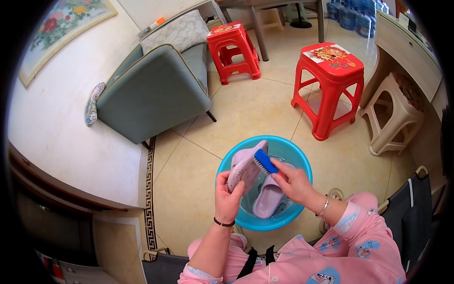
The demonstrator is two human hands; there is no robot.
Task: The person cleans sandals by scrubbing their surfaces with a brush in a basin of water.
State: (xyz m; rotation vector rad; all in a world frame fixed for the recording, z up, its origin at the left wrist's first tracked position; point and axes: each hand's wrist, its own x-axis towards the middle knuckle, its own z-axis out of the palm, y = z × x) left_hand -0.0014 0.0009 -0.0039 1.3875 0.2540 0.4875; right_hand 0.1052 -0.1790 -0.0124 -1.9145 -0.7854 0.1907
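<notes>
Just above a basin [272, 225], left hand [228, 198] tight around a tilted slipper [245, 169], right hand [296, 181] firm on a blue brush [266, 161]

text: none I can read | near red stool [332, 73]: marks [344, 64] by its flower print [329, 53], too small to make out | my pink sleeve [374, 235]: carton print [365, 249], any lettering too blurred for me

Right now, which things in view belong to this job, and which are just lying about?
Seemingly in the job:
- brush in right hand
- upper slipper in left hand
- basin
- lower slipper inside it

Just about:
- near red stool
- far red stool
- beige stool
- armchair
- cushion
- water bottles
</notes>
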